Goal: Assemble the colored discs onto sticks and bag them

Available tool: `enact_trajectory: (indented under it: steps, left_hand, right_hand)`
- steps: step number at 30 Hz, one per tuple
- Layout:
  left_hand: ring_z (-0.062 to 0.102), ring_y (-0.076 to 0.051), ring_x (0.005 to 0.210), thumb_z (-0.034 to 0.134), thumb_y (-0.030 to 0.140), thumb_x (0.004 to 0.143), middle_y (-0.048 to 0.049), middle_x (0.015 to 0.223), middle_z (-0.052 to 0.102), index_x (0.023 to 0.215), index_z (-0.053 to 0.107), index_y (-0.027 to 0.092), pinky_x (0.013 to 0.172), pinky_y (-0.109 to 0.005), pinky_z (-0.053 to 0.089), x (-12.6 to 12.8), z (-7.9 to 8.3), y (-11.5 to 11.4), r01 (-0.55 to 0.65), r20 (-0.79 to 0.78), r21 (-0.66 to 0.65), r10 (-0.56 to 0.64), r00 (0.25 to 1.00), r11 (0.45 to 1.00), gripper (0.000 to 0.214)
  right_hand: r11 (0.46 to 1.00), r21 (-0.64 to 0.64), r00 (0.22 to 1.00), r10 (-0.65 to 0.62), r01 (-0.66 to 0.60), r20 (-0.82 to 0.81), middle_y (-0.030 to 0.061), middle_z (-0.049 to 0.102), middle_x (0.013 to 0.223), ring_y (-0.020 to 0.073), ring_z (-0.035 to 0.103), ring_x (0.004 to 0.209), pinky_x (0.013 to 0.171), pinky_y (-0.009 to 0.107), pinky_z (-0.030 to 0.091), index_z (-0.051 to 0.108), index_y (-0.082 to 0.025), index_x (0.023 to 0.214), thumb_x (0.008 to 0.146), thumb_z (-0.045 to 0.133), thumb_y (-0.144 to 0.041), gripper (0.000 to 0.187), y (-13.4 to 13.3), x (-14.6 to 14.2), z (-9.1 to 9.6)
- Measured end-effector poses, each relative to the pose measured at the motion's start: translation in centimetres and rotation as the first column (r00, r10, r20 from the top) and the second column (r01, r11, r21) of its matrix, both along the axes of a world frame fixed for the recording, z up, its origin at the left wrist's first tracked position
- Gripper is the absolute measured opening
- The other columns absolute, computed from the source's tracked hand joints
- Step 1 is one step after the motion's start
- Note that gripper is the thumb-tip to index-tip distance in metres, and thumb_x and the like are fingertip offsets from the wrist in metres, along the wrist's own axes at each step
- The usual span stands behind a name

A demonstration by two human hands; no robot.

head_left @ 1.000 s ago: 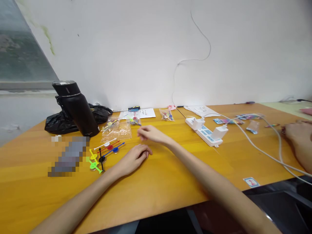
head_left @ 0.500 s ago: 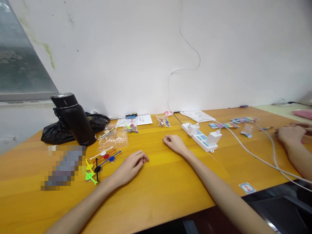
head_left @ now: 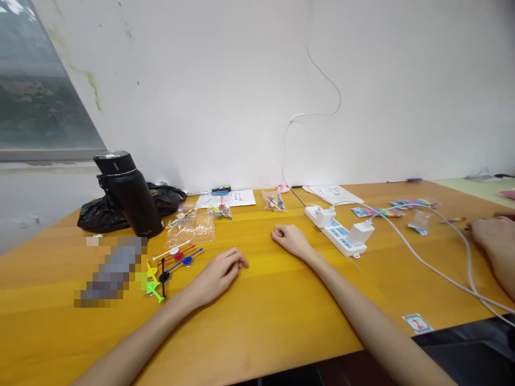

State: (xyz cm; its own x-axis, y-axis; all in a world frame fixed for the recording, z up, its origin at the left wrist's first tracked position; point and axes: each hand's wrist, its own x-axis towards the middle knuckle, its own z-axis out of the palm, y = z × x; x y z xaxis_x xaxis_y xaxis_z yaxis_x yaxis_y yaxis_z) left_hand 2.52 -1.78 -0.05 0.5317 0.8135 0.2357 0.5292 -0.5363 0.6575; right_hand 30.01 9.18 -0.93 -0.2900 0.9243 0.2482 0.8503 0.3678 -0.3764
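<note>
Yellowish wood table (head_left: 257,327), white wall (head_left: 225,96) behind. Left hand (head_left: 219,276) lies half-curled, looks empty, just beside the colorful arrow spinners (head_left: 187,260); right hand (head_left: 293,240) is curled near the power strip (head_left: 340,234), can't tell what's inside.

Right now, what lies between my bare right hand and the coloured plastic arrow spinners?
In the head view, your bare left hand lies between your right hand and the arrow spinners, nearer the latter, with yellow-brown wooden tabletop between the two hands.

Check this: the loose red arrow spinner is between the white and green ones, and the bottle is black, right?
Green is wrong: the red spinner is between the white spinner and the blue spinner, as the head view shows. The bottle is black.
</note>
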Motion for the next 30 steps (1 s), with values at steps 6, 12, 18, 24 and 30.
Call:
enact_trajectory:
  steps: [6,12,18,24,30]
  left_hand:
    - [0.058,-0.018,0.093,0.039,0.019,0.101,-0.0039,0.099,0.060,0.103,0.063,0.021,0.087,-0.032,0.045,-0.02,0.03,0.00,-0.009,0.000,-0.009,0.009,1.000,1.000,0.024]
    - [0.059,-0.019,0.094,0.037,0.022,0.103,-0.0053,0.101,0.061,0.103,0.063,0.021,0.090,-0.033,0.045,0.06,0.18,0.12,-0.003,0.008,-0.024,0.003,1.000,1.000,0.026]
    - [0.059,-0.019,0.096,0.038,0.022,0.103,-0.0049,0.102,0.062,0.103,0.063,0.021,0.091,-0.032,0.045,0.09,0.32,0.11,-0.010,0.000,-0.037,0.010,1.000,0.999,0.025]
    - [0.059,-0.019,0.096,0.038,0.022,0.103,-0.0048,0.103,0.062,0.104,0.063,0.021,0.091,-0.032,0.045,-0.03,0.28,0.06,-0.005,0.013,-0.050,0.005,1.000,0.999,0.025]
    - [0.060,-0.019,0.095,0.038,0.024,0.104,-0.0046,0.103,0.062,0.104,0.063,0.022,0.090,-0.032,0.045,-0.15,0.12,0.15,0.000,0.019,-0.057,0.002,1.000,0.998,0.025]
  right_hand:
    - [1.000,-0.015,1.000,-0.008,0.008,0.026,-0.0014,0.052,0.060,0.0131,0.045,0.060,0.058,0.028,0.020,0.040,-0.020,0.065,0.089,0.051,-0.031,0.029,-0.03,-0.19,0.20]
    - [1.000,-0.029,1.000,0.010,-0.009,0.021,-0.0005,0.058,0.063,0.0138,0.050,0.062,0.059,0.027,0.021,0.045,-0.020,0.067,0.092,0.052,-0.033,0.029,-0.02,-0.11,0.37]
    - [0.999,-0.054,0.999,-0.002,0.000,-0.033,-0.0001,0.066,0.076,0.0134,0.056,0.066,0.060,0.026,0.024,0.054,-0.021,0.084,0.094,0.053,-0.031,0.013,-0.29,-0.20,0.71]
    - [0.997,-0.075,0.999,-0.009,0.007,-0.036,-0.0010,0.065,0.077,0.0130,0.055,0.066,0.060,0.025,0.025,0.054,-0.021,0.092,0.091,0.056,-0.026,0.005,-0.19,-0.24,0.72]
    - [0.996,-0.086,0.999,-0.009,0.007,-0.031,-0.0015,0.064,0.076,0.0131,0.054,0.065,0.060,0.025,0.025,0.055,-0.021,0.092,0.088,0.058,-0.025,0.006,-0.22,-0.41,0.81]
